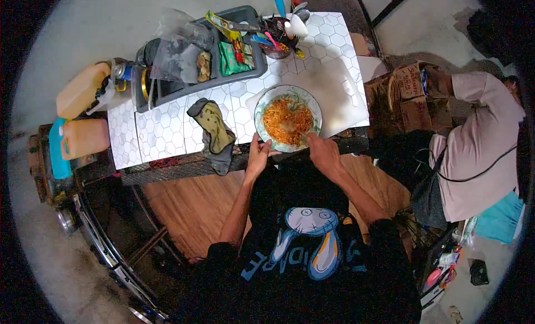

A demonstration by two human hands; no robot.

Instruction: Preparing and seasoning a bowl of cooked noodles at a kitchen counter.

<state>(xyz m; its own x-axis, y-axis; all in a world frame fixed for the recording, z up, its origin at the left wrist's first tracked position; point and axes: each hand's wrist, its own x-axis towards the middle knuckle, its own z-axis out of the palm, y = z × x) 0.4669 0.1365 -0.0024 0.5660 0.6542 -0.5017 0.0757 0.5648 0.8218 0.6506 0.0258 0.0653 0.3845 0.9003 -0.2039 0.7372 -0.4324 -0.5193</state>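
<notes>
A round plate (260,100) with a green-patterned rim sits at the near edge of the table, heaped with orange-brown noodle-like food (286,120). My left hand (259,153) grips its near left rim, thumb on top and fingers beneath. At the plate's near right side, my right hand (324,153) is closed around a utensil, mostly hidden, that reaches into the food. Under the plate and to its right lies a pale flat board or sheet (334,108). Left of the plate, a green and grey cloth (215,131) hangs partly over the table edge.
A grey compartment tray (262,58) with packets and plastic bags stands at the back of the hexagon-patterned table (161,138). Beside it is a basket of utensils (278,50). Plastic jugs (85,138) stand left. Cardboard boxes (411,94) and a pale shirt (476,156) are at right.
</notes>
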